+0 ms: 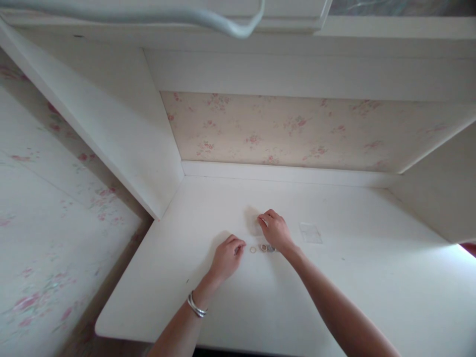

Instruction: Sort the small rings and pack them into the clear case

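Observation:
My left hand (227,256) rests low over the white desk, its fingers curled and pinched together; whatever they hold is too small to make out. Just right of its fingertips lies a thin ring (253,250). Beside that ring is a small brownish round piece (264,247), with a greyish piece (271,248) next to it, partly hidden under my right wrist. My right hand (274,229) is farther forward, thumb and fingers pressed together above the desk. I cannot see clearly what is between them. A faint clear sheet seems to lie under its fingertips.
A clear flat plastic bag or sheet (311,233) lies right of my right hand on the white desk (238,307). A side panel (111,114) rises at the left, and a shelf (260,72) overhangs the back. A pale curved bar (208,19) crosses the top.

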Demonstrator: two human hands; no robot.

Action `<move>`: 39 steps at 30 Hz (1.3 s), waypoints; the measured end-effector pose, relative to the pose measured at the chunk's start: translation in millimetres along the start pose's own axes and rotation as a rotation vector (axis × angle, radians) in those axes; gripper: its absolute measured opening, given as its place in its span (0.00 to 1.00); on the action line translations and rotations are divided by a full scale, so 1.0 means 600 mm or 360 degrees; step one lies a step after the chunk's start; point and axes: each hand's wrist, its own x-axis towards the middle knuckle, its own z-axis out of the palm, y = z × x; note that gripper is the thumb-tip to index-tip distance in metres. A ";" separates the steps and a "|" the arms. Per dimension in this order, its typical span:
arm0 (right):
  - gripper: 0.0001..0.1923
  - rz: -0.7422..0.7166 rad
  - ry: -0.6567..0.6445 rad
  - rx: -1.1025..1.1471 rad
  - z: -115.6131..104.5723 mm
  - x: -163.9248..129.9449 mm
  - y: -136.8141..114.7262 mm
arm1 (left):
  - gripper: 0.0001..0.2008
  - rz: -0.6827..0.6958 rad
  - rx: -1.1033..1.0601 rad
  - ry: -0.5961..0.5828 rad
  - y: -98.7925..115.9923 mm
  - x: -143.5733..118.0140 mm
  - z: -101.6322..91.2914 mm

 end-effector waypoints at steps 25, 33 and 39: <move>0.21 0.0793 0.0368 0.0665 -0.037 -0.184 0.074 | 0.10 0.0174 0.0618 -0.0340 0.049 0.013 0.013; 0.22 0.0766 0.0323 0.0719 -0.047 -0.183 0.073 | 0.10 0.0123 0.0728 -0.0355 0.053 0.006 0.029; 0.21 0.0760 0.0321 0.0765 -0.046 -0.184 0.078 | 0.09 0.0037 0.0445 -0.0269 0.042 0.020 0.029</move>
